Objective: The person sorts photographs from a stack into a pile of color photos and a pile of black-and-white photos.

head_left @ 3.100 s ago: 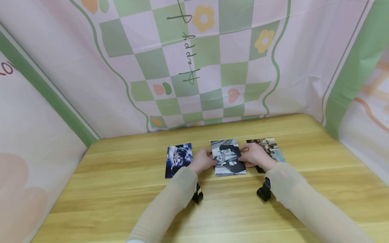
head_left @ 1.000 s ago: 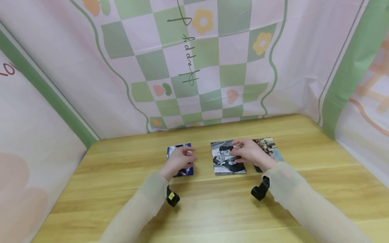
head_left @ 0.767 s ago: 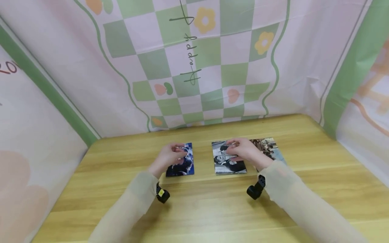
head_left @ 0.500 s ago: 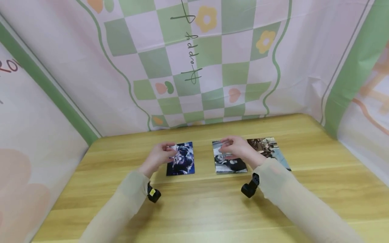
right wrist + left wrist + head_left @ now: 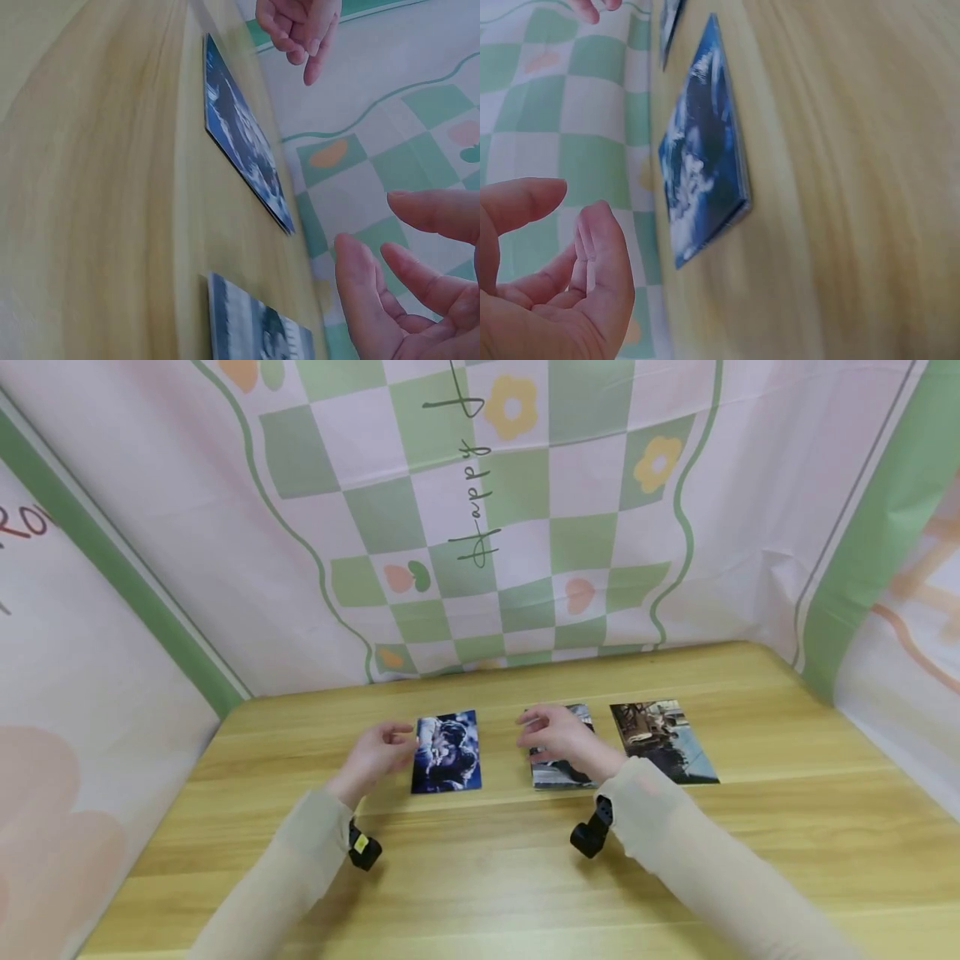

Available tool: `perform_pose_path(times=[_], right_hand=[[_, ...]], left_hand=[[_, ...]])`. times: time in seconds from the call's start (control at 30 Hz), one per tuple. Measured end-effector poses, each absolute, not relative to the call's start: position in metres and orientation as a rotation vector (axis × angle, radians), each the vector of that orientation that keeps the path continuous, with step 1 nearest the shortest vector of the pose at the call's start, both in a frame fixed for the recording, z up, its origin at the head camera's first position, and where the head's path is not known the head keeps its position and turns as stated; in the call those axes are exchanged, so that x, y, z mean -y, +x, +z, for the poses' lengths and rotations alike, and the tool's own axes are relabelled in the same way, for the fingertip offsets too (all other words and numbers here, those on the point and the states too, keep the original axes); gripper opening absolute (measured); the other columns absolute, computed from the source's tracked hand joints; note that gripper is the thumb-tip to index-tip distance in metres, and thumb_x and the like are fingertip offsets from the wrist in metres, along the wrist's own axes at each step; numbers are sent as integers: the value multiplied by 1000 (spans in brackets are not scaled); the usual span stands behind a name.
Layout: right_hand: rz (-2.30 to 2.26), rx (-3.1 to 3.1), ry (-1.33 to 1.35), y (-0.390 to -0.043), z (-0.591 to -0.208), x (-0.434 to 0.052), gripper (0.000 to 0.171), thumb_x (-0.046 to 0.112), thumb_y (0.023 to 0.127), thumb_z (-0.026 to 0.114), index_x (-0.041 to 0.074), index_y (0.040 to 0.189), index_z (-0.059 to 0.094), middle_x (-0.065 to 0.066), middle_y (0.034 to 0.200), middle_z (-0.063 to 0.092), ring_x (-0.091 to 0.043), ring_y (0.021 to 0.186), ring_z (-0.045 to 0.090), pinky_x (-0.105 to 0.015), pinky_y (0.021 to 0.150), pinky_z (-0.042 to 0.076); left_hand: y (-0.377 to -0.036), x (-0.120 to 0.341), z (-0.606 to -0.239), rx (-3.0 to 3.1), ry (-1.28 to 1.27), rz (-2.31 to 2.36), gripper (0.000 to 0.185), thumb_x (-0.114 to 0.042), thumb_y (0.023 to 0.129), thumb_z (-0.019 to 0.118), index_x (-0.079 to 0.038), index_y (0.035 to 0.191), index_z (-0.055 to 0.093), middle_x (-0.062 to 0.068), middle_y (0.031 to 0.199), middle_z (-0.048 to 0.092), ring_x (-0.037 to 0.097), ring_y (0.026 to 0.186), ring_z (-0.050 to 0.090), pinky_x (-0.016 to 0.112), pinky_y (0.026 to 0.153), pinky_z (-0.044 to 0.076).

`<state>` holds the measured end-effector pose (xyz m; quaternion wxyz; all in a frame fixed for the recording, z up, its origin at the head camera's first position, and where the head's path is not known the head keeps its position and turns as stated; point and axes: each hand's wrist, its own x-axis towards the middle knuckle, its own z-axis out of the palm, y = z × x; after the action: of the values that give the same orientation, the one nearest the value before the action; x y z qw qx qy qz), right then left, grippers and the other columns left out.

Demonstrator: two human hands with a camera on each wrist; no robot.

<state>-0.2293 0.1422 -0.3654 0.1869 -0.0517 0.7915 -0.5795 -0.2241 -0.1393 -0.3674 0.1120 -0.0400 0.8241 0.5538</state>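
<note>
Three stacks of photo prints lie in a row on the wooden table. The blue-toned photo stack (image 5: pixel 446 752) is on the left, with layered edges showing in the left wrist view. In the middle is the black-and-white photo stack (image 5: pixel 562 774), partly hidden by my right hand (image 5: pixel 564 742), which hovers over it with relaxed, bent fingers and holds nothing. The colour photo (image 5: pixel 663 742) on the right shows in full. My left hand (image 5: pixel 375 757) is in the air by the left edge of the blue-toned stack, its thumb and fingers apart and holding nothing.
The light wooden table (image 5: pixel 480 877) runs back to a hanging cloth (image 5: pixel 517 527) with green checks and flowers. Pale cloth walls stand at both sides. A small black camera (image 5: pixel 365 847) is strapped under the left wrist, another camera (image 5: pixel 591 837) under the right.
Both hands have let go of the black-and-white stack's edges. The left hand has moved left across the blue-toned stack to its far side. The right hand has shifted left, uncovering the colour photo.
</note>
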Motion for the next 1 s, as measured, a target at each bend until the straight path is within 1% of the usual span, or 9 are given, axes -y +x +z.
perform_pose_path(times=[0.13,0.3,0.4,0.47,0.57,0.67,0.87,1.0], right_hand=[[-1639,-2188,-148,-228,-370,-137,46,6,92,58,-7,133,44,-22,118,51,-39,106,57,-43,86,57],[-1668,-2138,-124,-229,-379,-129,44,4,91,58,-7,131,44,-21,117,53,-35,103,59,-40,86,57],[-1694,-2111,-106,-229,-384,-124,44,2,90,59,-8,131,44,-22,118,52,-31,100,60,-39,85,57],[-1706,-2083,-105,-230,-388,-122,45,2,90,58,-9,131,43,-24,121,51,-30,100,59,-39,86,57],[-1738,-2017,-102,-230,-393,-120,45,1,90,57,-9,131,41,-26,126,47,-31,105,57,-39,89,56],[-1763,-1971,-116,-231,-398,-118,47,-1,90,56,-11,133,39,-29,129,44,-35,111,55,-41,92,54],[-1777,-1951,-132,-232,-399,-113,49,1,91,55,-10,136,37,-30,134,43,-40,119,51,-42,94,53],[-1779,-1943,-148,-232,-400,-109,50,2,92,55,-10,137,36,-31,136,42,-41,120,50,-42,94,53]], left_hand=[[-225,142,-375,-2401,-135,1650,43,-3,91,58,7,131,47,25,117,57,27,96,62,34,84,58],[-225,145,-383,-2381,-130,1685,42,-2,92,57,10,131,46,26,117,56,27,94,62,35,84,58],[-224,146,-386,-2363,-122,1696,43,-2,92,56,11,131,45,28,119,55,33,98,62,37,86,57],[-224,147,-388,-2344,-121,1699,43,-2,93,55,11,132,43,30,123,52,37,105,60,39,89,56],[-223,148,-391,-2312,-142,1706,42,-2,94,53,12,132,41,31,126,49,40,113,55,40,93,54],[-223,148,-394,-2294,-164,1714,41,-1,95,52,12,132,41,31,127,48,40,117,53,41,94,53],[-224,147,-398,-2293,-188,1741,40,0,94,52,13,131,42,30,126,48,39,115,54,41,93,54],[-224,146,-398,-2297,-207,1744,40,1,93,53,13,131,43,30,125,49,38,113,55,40,92,54]])
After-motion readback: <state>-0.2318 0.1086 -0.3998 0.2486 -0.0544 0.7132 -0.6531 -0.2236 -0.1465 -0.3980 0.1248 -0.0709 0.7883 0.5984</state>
